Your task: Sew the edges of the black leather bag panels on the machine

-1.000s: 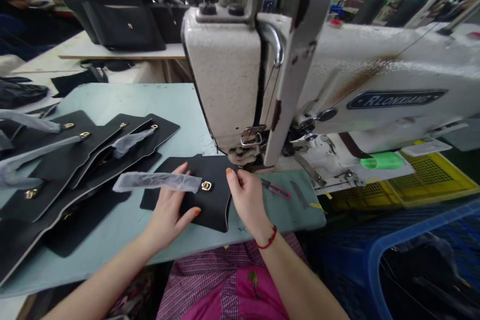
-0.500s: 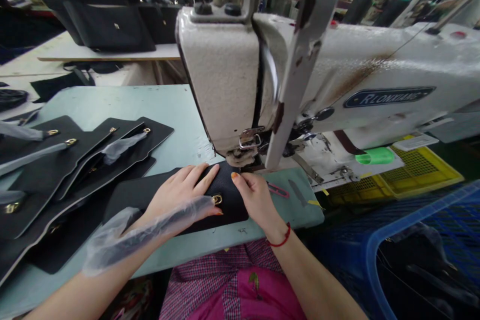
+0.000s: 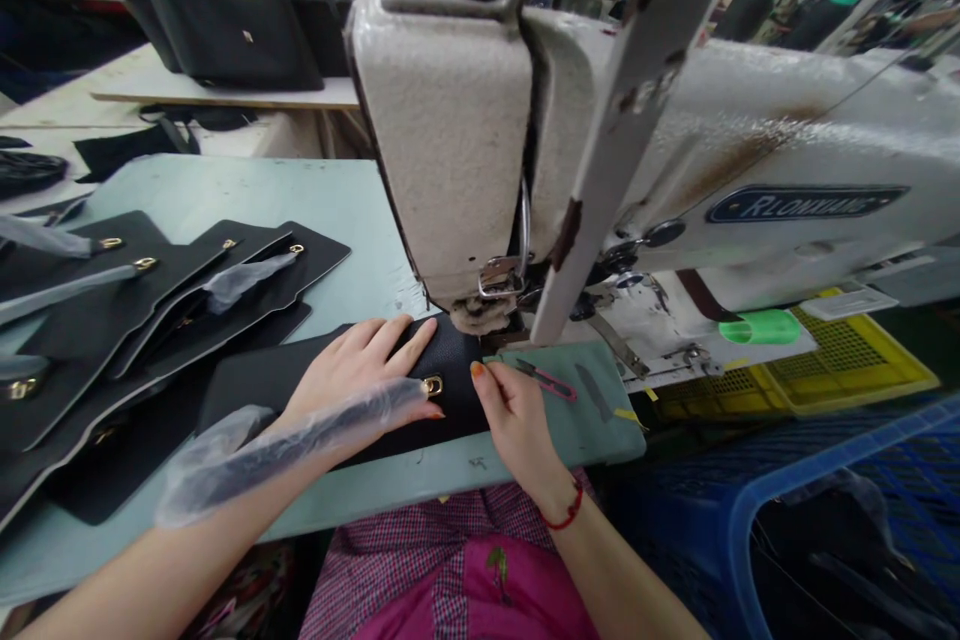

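A black leather panel (image 3: pixel 450 360) with a gold clasp (image 3: pixel 433 386) lies under the foot of the white sewing machine (image 3: pixel 450 140). My left hand (image 3: pixel 360 365) lies flat on the panel with fingers stretched out, just left of the clasp. A clear plastic sleeve (image 3: pixel 277 445) hangs from the clasp across my left wrist. My right hand (image 3: pixel 517 410) rests at the panel's right edge, fingers curled and thumb tip pressing on the leather near the needle area.
A stack of similar black panels with gold clasps (image 3: pixel 150 310) covers the left of the pale green table (image 3: pixel 247 195). Red thread snips (image 3: pixel 551 380) lie right of my right hand. A yellow tray (image 3: pixel 847 360) and blue crate (image 3: pixel 810 510) stand at right. Black handbags (image 3: pixel 232 30) sit behind.
The panel was turned and slid under the machine's foot. My left hand moved up onto it, the plastic sleeve falling across my wrist. In the last half second little has shifted.
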`<state>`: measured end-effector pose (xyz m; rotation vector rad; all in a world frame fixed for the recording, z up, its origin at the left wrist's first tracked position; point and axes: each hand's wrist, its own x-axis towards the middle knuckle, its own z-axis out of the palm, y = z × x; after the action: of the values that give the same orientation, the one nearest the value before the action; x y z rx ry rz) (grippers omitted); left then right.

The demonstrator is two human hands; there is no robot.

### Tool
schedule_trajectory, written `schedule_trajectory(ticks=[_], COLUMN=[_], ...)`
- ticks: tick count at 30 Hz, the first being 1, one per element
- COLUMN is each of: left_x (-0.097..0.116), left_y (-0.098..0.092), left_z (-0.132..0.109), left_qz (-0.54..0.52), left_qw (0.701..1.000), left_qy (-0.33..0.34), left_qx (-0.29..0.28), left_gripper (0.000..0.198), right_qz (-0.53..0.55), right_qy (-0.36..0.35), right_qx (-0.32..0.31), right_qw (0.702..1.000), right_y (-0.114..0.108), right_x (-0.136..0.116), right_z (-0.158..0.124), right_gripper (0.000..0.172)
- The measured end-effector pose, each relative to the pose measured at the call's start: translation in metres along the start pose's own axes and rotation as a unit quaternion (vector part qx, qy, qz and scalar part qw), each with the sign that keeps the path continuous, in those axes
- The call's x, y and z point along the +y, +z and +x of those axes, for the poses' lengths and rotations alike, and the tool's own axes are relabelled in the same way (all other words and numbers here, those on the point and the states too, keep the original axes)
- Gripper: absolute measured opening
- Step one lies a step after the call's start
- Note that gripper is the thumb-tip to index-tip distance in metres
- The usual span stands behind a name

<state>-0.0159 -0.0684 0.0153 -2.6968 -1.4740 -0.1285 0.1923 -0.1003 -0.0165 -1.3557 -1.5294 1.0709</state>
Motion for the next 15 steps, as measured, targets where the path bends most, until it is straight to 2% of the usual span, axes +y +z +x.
schedule_trajectory(ticks=[7,15], left_x=[-0.002,-0.017], left_y=[-0.003,-0.008], left_z=[0.003,0.019], left_qz=[0.005,-0.019], left_qw=[1.000,0.999], left_qy=[0.005,0.004], left_qx=[-0.016,-0.036], left_gripper=[0.090,0.088], right_qz=[-0.014,-0.012], right_qy=[0.008,0.001], right_qx=[0.020,0.022], right_qw=[1.000,1.000], right_y=[0.003,0.002], right_x=[0.003,-0.005], right_z=[0.003,0.027], right_gripper=[0.045,0.047])
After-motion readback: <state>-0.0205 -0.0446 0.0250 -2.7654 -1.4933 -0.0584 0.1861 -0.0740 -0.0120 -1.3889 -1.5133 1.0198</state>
